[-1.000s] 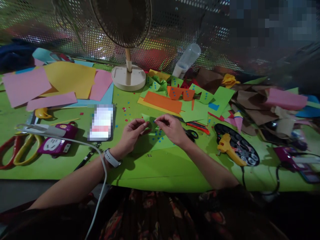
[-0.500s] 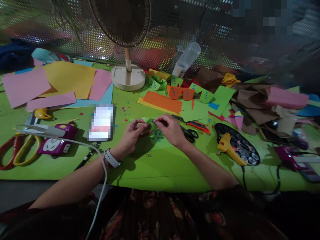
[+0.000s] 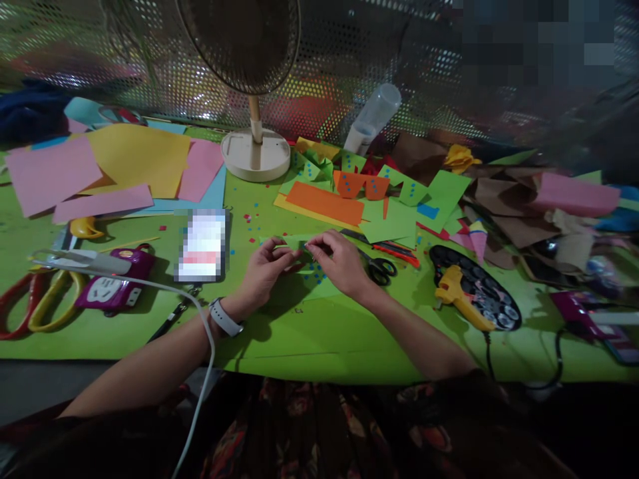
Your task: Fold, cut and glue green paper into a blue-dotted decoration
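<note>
My left hand (image 3: 269,269), with a white watch band on its wrist, has its fingers curled round a piece of green paper (image 3: 298,237), most of which the fingers hide. Close to its right, my right hand (image 3: 339,263) pinches thumb and forefinger together at what looks like a tiny blue paper dot (image 3: 306,245). Below and between the hands, several loose blue dots (image 3: 318,278) lie on light green paper (image 3: 327,291). Black-handled scissors (image 3: 382,269) lie just right of my right hand.
Dotted green and orange cutouts (image 3: 362,185) stand behind the hands. A fan (image 3: 255,163), phone (image 3: 202,246) and large scissors (image 3: 54,303) are on the left side. To the right, a yellow glue gun (image 3: 459,299) rests on a black palette (image 3: 492,293). A white cable (image 3: 212,339) crosses my left forearm.
The green paper at my left fingers has tilted and shows less of its face. Both hands stay in nearly the same place, the left fingers shifting slightly.
</note>
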Demonstrator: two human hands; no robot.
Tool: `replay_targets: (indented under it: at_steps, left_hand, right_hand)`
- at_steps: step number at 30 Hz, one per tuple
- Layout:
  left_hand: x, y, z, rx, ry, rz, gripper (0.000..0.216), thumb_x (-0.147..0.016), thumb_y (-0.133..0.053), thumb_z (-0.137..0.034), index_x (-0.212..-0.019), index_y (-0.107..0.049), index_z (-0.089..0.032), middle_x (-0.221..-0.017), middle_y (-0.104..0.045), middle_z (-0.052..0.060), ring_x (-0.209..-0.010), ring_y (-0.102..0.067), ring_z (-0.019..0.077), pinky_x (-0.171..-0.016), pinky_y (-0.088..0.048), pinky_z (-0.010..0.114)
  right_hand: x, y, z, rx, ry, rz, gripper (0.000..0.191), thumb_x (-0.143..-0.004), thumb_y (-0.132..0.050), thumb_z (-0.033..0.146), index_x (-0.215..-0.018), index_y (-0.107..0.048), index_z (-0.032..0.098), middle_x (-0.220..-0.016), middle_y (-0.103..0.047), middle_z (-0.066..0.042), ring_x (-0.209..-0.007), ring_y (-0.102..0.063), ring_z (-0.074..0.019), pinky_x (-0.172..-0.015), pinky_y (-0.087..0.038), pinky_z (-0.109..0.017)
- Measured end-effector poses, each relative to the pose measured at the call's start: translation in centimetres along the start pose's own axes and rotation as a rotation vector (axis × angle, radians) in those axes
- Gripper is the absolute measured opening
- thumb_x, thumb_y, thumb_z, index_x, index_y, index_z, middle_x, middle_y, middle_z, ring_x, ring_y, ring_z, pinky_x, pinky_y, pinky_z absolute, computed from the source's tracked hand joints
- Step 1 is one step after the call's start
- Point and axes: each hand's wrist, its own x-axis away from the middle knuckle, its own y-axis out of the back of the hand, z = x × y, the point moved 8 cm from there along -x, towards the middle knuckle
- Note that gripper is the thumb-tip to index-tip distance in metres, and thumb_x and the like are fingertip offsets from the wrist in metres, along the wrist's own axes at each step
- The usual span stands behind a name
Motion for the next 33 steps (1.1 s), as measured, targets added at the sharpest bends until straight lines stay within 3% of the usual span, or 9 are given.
replay_targets:
  at_steps: [17, 26, 33]
  left_hand:
    - [0.0, 0.5, -1.0, -0.225, -0.124, -0.046, 0.035, -0.064, -0.087, -0.029, -0.078, -0.057, -0.017, -0.071, -0.071, 0.0, -0.066, -0.067, 0.0116, -0.069, -0.056, 0.025]
    - [0.0, 0.4, -1.2, -0.17, -0.095, -0.062, 0.037, -0.06, -0.089, -0.03, -0.074, -0.057, -0.016, -0.065, -0.067, -0.003, -0.061, -0.063, 0.0086, -0.064, -0.052, 0.021]
    - [-0.1, 0.3, -0.8, -0.116, -0.044, -0.083, 0.041, -0.058, -0.09, -0.028, -0.071, -0.053, -0.018, -0.058, -0.064, -0.005, -0.054, -0.058, 0.0079, -0.059, -0.049, 0.021]
  right_hand:
    - [1.1, -0.5, 1.3, 0.13, 0.154, -0.097, 0.011, -0.096, -0.057, 0.022, -0.091, -0.067, 0.02, -0.089, -0.068, -0.006, -0.085, -0.063, -0.0196, -0.079, -0.05, -0.034]
    - [1.1, -0.5, 1.1, 0.077, 0.152, -0.087, 0.012, -0.095, -0.057, 0.024, -0.097, -0.069, 0.021, -0.094, -0.071, -0.007, -0.088, -0.065, -0.02, -0.081, -0.052, -0.036]
    - [0.9, -0.5, 0.3, 0.01, 0.056, -0.047, 0.012, -0.094, -0.058, 0.026, -0.096, -0.069, 0.022, -0.095, -0.071, -0.006, -0.085, -0.065, -0.0193, -0.077, -0.054, -0.034]
